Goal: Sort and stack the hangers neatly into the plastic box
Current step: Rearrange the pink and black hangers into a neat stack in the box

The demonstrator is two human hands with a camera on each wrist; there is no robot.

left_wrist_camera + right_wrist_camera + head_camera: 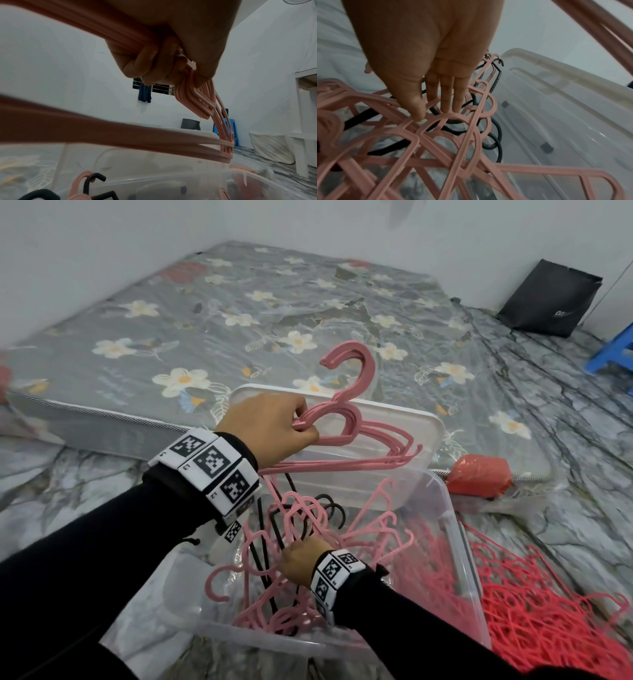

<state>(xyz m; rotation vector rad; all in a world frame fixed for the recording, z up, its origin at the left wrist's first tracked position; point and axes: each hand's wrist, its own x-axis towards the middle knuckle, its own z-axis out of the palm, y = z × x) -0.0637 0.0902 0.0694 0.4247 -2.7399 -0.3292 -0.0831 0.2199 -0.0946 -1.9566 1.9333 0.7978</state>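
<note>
At frame centre the left hand (270, 426) clenches a bundle (356, 429) of thin pink plastic hangers, hooks curving upward, above the clear box (459, 559). At lower centre the right hand (298, 563) reaches straight-fingered into a tangle (274, 542) of pink and black hangers inside the box. Red hangers (548, 611) pile at lower right on the floor.

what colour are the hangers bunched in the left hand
Pink; the bunch of hangers in the left hand shows best in the head view.
</note>
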